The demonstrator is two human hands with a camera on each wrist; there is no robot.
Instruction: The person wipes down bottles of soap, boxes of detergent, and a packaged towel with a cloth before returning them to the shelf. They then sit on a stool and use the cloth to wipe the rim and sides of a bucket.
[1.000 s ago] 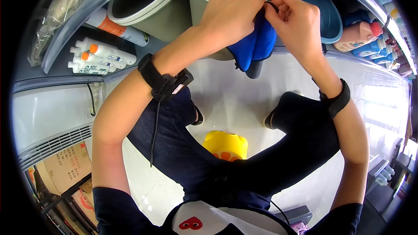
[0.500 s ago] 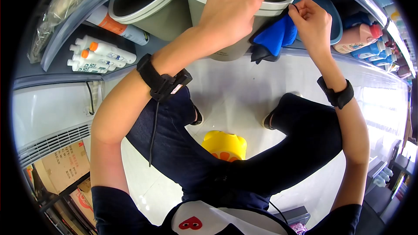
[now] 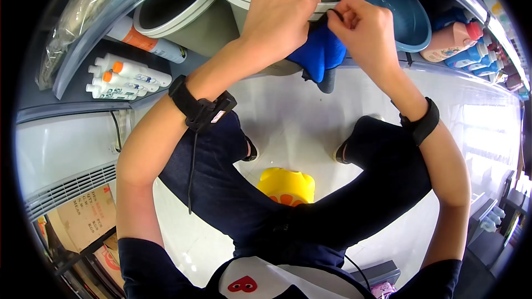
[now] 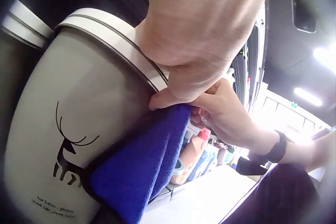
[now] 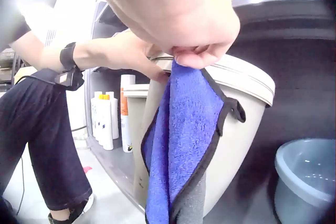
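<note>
A grey-beige trash bin [image 4: 100, 82] with a paler double rim and a printed deer stands in the middle of the shelf. My left hand [image 3: 280, 19] grips its rim, fingers over the top and thumb on the outer wall, as the left wrist view shows. With thumb and fingertips my right hand [image 3: 366, 27] pinches the top of a blue microfiber cloth [image 5: 191, 108] with black edging, a grey underside and a small black loop. Folded, the cloth hangs down the bin's outside, close beside my left thumb.
Left of the bin is a second bin [image 3: 194, 30], with a spray can [image 3: 147, 41] and several white bottles [image 3: 127, 77]. A blue basin [image 3: 402, 16] and a pink bottle [image 3: 451, 41] are on the right. A yellow stool [image 3: 287, 185] shows between my legs.
My right hand first carried the cloth right along the rim, then back left beside my left hand. The left hand has kept its grip, shifting slightly left with the bin.
</note>
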